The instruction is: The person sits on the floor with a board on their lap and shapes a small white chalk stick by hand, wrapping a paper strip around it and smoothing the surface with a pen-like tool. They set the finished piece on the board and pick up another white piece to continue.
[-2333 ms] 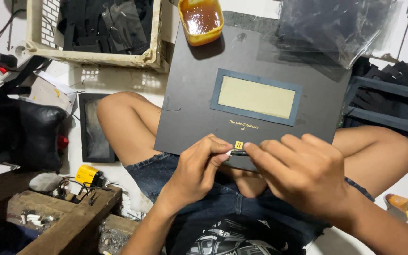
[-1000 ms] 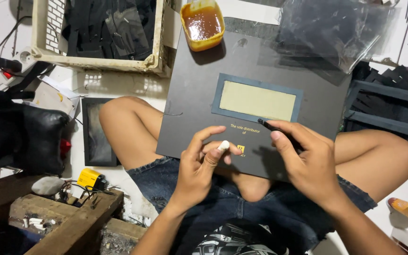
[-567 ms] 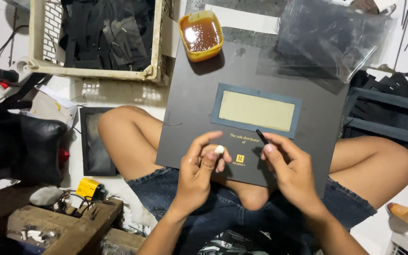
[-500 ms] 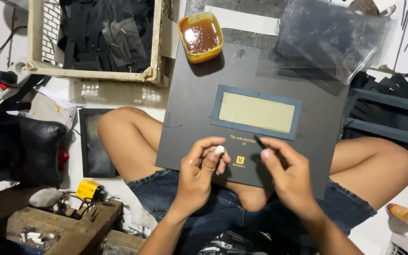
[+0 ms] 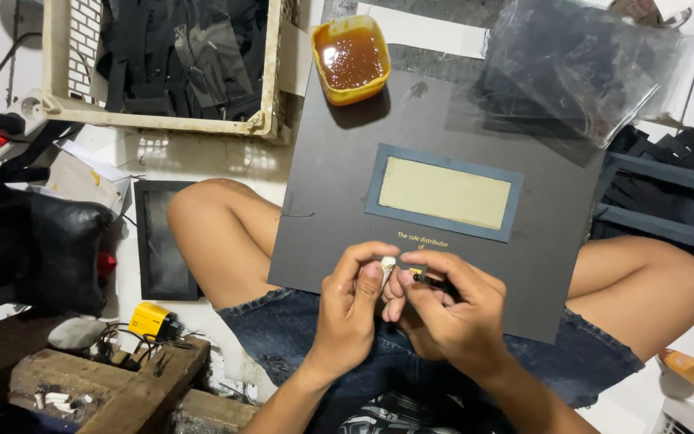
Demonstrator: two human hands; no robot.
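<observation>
White floor (image 5: 202,161) littered with work clutter surrounds a seated person in denim shorts, a dark board (image 5: 339,185) resting across the crossed legs. Left hand (image 5: 351,309) has its fingers (image 5: 367,261) curled together, pinching a small white piece (image 5: 387,262) at the tips. Right hand (image 5: 451,313) touches it, fingers (image 5: 423,265) closed around a slim black tool (image 5: 427,279). Just beyond the fingertips lies a blue-framed tan panel (image 5: 443,191) on the board; farther off sit a yellow tub of amber glue (image 5: 351,58) and a crate of black scraps (image 5: 162,56).
</observation>
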